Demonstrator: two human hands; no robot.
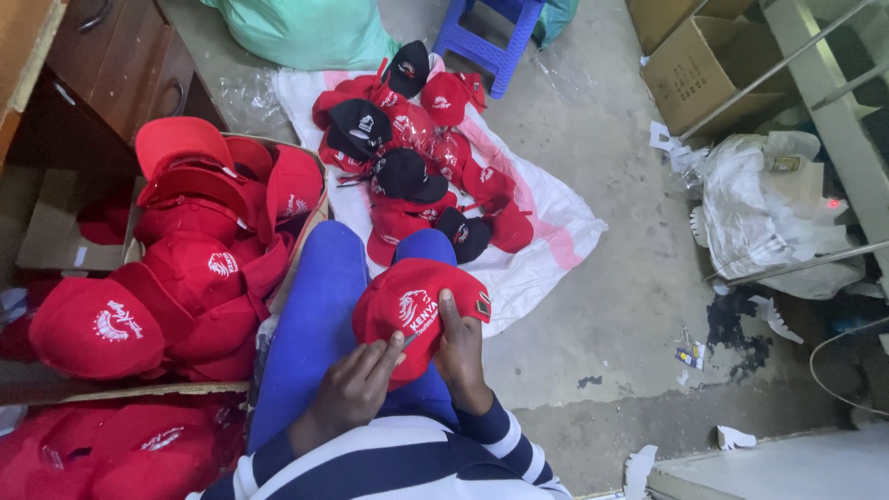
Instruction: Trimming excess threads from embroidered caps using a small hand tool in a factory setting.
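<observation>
A red cap (407,306) with a white lion emblem lies on my lap, over my blue trousers (319,315). My right hand (460,347) holds the cap, its forefinger stretched up along the front panel. My left hand (356,384) rests against the cap's lower left edge and pinches a small thin tool, too small to name. Both wrists show navy and white striped sleeves.
A heap of red and black caps (417,167) lies on a white sack sheet (546,222) ahead. An open carton (199,250) of red caps stands at left, with more red caps below it. A blue stool (491,37), cardboard boxes (704,65) and a white bag (769,213) lie beyond.
</observation>
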